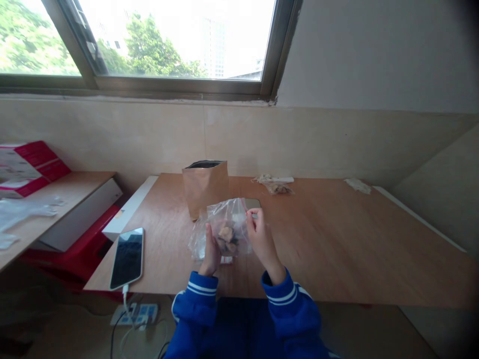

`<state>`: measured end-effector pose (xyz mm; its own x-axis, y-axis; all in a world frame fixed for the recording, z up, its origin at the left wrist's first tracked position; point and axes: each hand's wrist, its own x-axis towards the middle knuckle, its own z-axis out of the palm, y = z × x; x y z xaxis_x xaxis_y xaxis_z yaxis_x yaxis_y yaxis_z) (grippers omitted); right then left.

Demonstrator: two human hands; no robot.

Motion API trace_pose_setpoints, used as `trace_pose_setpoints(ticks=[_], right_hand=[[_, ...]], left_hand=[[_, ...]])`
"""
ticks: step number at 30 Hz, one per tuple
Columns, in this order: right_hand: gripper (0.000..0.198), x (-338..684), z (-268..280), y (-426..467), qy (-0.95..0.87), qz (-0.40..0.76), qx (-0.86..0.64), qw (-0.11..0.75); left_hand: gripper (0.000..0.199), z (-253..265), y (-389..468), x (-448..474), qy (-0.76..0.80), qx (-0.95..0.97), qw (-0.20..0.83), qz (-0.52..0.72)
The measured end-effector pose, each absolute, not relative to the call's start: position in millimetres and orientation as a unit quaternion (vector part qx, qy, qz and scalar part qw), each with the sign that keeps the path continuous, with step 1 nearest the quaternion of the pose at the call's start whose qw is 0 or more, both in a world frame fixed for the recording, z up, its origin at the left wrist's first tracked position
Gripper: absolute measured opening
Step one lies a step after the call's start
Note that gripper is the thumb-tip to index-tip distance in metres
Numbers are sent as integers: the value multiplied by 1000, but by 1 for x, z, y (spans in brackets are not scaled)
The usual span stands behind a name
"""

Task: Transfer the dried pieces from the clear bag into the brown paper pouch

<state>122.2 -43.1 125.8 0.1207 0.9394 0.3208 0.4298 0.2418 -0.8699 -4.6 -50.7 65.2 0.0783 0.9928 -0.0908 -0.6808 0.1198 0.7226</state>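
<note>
Between my hands is a clear zip bag [226,234] with brown dried chunks in its lower part. My left hand [211,253] holds the bag's left side from below, thumb up. At the bag's right edge, where a red zip line runs, the fingers of my right hand [259,238] are pinched on it. More clear plastic [197,239] lies under and to the left of this bag. Just behind stands an upright brown paper pouch [205,189], its mouth open. A flat item with a greyish top [253,203] shows partly behind the bag.
A phone [127,257] on a charging cable lies at the table's left edge. Near the wall sit a small bag of brown pieces [279,188] and a crumpled white item [357,186]. A power strip [136,314] is below. Pink-and-white boxes [33,162] occupy the left table.
</note>
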Motion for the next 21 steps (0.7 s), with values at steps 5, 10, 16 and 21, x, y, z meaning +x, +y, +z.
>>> trace_pose_setpoints(ticks=[5, 10, 16, 21], right_hand=[[20, 122, 122, -36, -623, 212, -549, 515], [21, 120, 123, -29, -697, 120, -496, 504], [34, 121, 118, -4, -767, 293, -396, 411], [21, 116, 112, 24, -750, 442, -317, 377]], left_hand=[[60, 57, -47, -15, 344, 294, 633, 628], [38, 37, -33, -14, 413, 295, 547, 665], [31, 19, -31, -11, 411, 266, 556, 672], [32, 14, -30, -10, 411, 240, 568, 672]])
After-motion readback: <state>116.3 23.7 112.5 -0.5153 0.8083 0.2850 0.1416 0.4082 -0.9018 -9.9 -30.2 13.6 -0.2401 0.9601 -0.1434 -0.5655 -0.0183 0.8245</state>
